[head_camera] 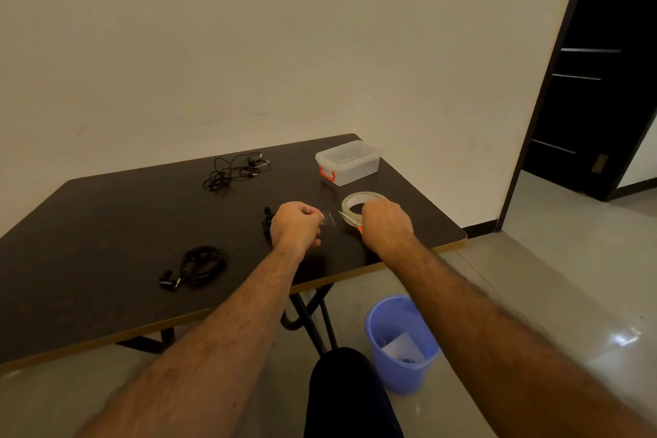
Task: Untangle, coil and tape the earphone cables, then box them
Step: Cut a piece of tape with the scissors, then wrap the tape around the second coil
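— Near the right edge of the table (106,210), what are the hands doing?

— The left hand (295,226) is pinching a short strip of clear tape (329,219) between curled fingers. The right hand (385,224) is curling round orange-handled scissors (350,220), whose blades are pointing at the strip, just in front of the tape roll (359,204).

— How is that strip likely behaving?

— I'm judging it as nearly weightless, floppy and sticky on one side, so it is probably wanting to fold onto itself. Holding it by one end, taut, seems wisest.

— And the earphones?

— One coiled earphone cable (199,268) is lying at the near left. A tangled earphone cable (234,171) is sitting well apart, toward the far edge. A third dark bundle (267,220) is peeking out just beside the left hand, mostly hidden.

— How would those handle?

— Thin, light and springy, I'm guessing; a coil wants gripping across its loops, not by the buds, or it is going to unwind.

— The box?

— The lidded clear box (350,162) is waiting behind the roll, its lid on.
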### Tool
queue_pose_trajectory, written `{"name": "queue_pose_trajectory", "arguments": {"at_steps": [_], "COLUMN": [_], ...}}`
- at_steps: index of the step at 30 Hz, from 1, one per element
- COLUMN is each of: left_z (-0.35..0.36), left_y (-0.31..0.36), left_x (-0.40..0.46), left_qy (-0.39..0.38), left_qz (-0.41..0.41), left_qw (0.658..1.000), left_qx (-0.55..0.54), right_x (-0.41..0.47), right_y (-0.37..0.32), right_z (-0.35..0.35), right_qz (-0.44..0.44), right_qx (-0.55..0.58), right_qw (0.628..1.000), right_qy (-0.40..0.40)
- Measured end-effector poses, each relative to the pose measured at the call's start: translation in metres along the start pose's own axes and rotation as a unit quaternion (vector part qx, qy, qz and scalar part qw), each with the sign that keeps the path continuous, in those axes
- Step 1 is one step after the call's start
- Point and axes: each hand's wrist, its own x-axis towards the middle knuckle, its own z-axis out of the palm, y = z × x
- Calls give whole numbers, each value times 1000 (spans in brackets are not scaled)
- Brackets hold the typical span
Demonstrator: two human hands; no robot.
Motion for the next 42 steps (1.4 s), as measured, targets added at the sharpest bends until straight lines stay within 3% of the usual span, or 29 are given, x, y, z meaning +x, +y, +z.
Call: {"name": "queue_pose_trajectory", "arguments": {"at_steps": [6, 11, 16, 23, 26, 30, 34, 42], "left_z": [-8, -15, -28, -63, -85, -128, -180, -218], "left_y": [0, 1, 2, -6, -15, -30, -41, -66], "left_x": [-4, -9, -16, -26, -28, -31, -37, -33], "left_qy": [-5, -12, -11, 5, 6, -16, -50, 41], "left_qz": [20, 25, 30, 38, 35, 14, -20, 42], "left_qw": [999, 999, 999, 999, 999, 999, 996, 998], "left_qx": [33, 30, -1, -33, -34, -48, -67, -31], "right_x": [-4, -20, -36, -44, -47, -57, -69, -78], "right_y": [3, 1, -20, -53, -65, -86, -117, -172], "right_z": [6, 1, 16, 25, 25, 17, 9, 29], "right_qz": [-2, -62, -132, -166, -189, -213, -252, -188], "right_qx": [17, 102, 166, 157, 227, 376, 365, 432], "right_qw": [999, 984, 971, 958, 944, 901, 894, 880], "right_qy": [40, 134, 110, 175, 146, 24, -52, -57]}}
